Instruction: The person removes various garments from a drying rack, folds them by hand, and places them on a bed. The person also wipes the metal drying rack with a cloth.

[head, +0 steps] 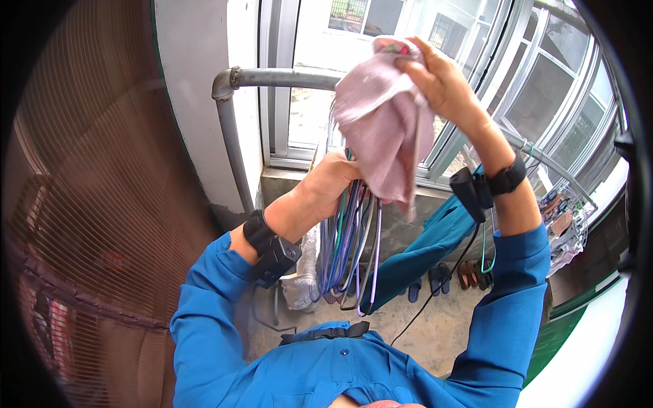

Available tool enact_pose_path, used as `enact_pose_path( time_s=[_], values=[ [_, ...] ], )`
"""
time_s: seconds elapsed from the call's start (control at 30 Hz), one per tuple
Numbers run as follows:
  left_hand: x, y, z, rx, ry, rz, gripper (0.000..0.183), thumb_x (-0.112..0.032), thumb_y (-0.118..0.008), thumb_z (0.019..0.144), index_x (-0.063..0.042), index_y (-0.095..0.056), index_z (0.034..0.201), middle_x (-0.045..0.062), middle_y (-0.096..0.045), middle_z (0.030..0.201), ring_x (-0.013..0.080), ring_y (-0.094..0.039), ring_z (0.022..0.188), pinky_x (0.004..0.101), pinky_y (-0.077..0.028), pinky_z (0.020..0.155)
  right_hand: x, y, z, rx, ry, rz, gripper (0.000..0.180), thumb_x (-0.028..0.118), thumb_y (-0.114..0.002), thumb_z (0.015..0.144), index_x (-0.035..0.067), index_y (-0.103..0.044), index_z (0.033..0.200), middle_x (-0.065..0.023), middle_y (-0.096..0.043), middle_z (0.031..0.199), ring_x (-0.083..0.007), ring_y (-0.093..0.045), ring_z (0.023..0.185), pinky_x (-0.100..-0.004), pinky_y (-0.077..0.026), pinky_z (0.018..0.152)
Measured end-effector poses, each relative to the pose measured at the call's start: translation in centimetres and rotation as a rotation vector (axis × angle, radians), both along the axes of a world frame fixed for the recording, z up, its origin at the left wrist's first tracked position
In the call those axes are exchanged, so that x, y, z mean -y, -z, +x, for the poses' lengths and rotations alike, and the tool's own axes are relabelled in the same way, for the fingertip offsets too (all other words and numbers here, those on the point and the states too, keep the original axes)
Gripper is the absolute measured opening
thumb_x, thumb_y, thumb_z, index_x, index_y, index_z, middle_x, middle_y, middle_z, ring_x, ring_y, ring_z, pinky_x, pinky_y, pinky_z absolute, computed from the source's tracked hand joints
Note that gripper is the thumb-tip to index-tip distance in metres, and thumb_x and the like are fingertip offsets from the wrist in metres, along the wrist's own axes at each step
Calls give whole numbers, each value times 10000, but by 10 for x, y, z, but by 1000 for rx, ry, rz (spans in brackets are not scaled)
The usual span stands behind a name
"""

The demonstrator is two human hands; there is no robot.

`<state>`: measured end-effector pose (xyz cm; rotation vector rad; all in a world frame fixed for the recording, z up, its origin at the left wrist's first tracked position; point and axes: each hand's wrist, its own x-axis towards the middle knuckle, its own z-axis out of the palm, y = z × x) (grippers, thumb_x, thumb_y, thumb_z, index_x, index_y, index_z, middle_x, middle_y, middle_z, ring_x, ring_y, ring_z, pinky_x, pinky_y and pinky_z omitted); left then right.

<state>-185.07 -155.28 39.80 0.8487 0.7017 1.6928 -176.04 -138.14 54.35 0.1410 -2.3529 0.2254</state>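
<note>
A pale pink cloth [375, 127] with a small coloured pattern near its top hangs from my right hand [441, 84], pinched between thumb and fingers in front of a grey metal pipe rail [285, 77]. Lower and to the left, my left hand [329, 178] is closed around a bunch of wire clothes hangers [347, 245] in purple, blue, green and grey. The cloth hides part of the rail, the tops of the hangers and the fingertips of my left hand. Close behind the hangers is a teal garment [428, 250], hanging at a slant.
Several pairs of slippers [440, 278] stand on the concrete floor [433, 326]. A clip rack with small laundry [566, 224] hangs at the right. Sliding windows [546, 76] line the back, and a brown ribbed curtain [102, 178] covers the left. A black cable [438, 290] trails from my right wrist.
</note>
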Motion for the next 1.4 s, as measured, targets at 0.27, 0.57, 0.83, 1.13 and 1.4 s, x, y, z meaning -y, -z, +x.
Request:
enact_pose_path(
  time_s=[0.27, 0.57, 0.83, 1.13, 1.4],
  values=[
    [17, -12, -10, -106, -13, 12, 354, -124, -728, 846, 53, -596, 1123, 162, -686, 996, 218, -709, 841, 353, -611, 761, -27, -6, 10, -284, -94, -594, 341, 249, -503, 989, -4, -622, 1183, -52, -658, 1003, -139, -608, 920, -261, -487, 797],
    [29, 3, -28, 278, -251, 9, 422, -295, -416, 1019, 54, -559, 1208, 194, -653, 1131, 291, -676, 995, 428, -564, 911, 85, 72, 28, -235, 40, 364, 413, 128, -700, 758, 54, -616, 1155, -164, -585, 1171, -355, -584, 1079, -451, -468, 920],
    [23, 5, -53, 437, 226, 122, 415, -335, -459, 1023, 10, -600, 1206, 215, -666, 1142, 312, -659, 1058, 483, -487, 1001, 127, 118, 24, 87, -126, 221, 389, 234, -697, 694, 111, -612, 1053, -112, -589, 996, -326, -591, 864, -414, -509, 737],
    [27, 2, -65, 3, -100, 11, 317, -102, -680, 907, 20, -605, 1190, 129, -685, 987, 240, -689, 929, 403, -591, 842, 138, 165, 60, 495, -430, 74, 318, 287, -687, 746, 130, -644, 1020, -79, -572, 914, -279, -602, 844, -403, -530, 644],
    [61, -6, -76, -29, -156, -28, 403, -3, -684, 852, 67, -562, 1230, 180, -690, 1005, 259, -716, 841, 380, -603, 832, 85, 127, 86, 322, -198, -569, 325, 165, -608, 836, 25, -642, 1128, -88, -654, 1019, -195, -629, 925, -306, -510, 827]
  ],
)
